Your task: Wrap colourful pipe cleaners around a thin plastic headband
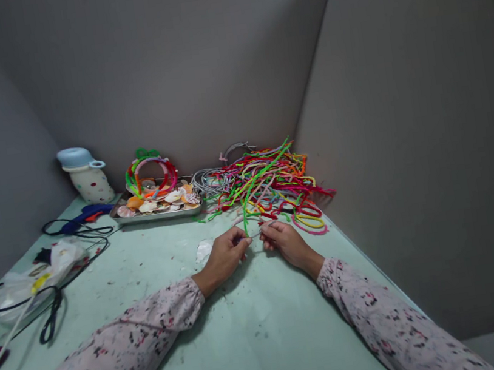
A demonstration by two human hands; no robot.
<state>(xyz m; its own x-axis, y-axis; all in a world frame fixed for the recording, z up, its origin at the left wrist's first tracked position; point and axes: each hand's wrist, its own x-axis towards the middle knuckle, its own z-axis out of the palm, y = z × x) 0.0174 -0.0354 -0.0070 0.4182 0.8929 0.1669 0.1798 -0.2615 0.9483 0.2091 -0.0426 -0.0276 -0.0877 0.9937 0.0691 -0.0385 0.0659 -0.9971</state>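
The left hand (229,252) and right hand (286,243) pinch a thin grey wire (256,235) spanning the gap between them, over the table (259,336). Just beyond lie tangled pipe cleaners (268,176); left of these, a tray (159,216) of shells (174,196), then a bottle (93,183).

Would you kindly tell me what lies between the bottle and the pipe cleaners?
In the head view, between the bottle and the pipe cleaners lie a tray of shells and hoops, and coiled wire.
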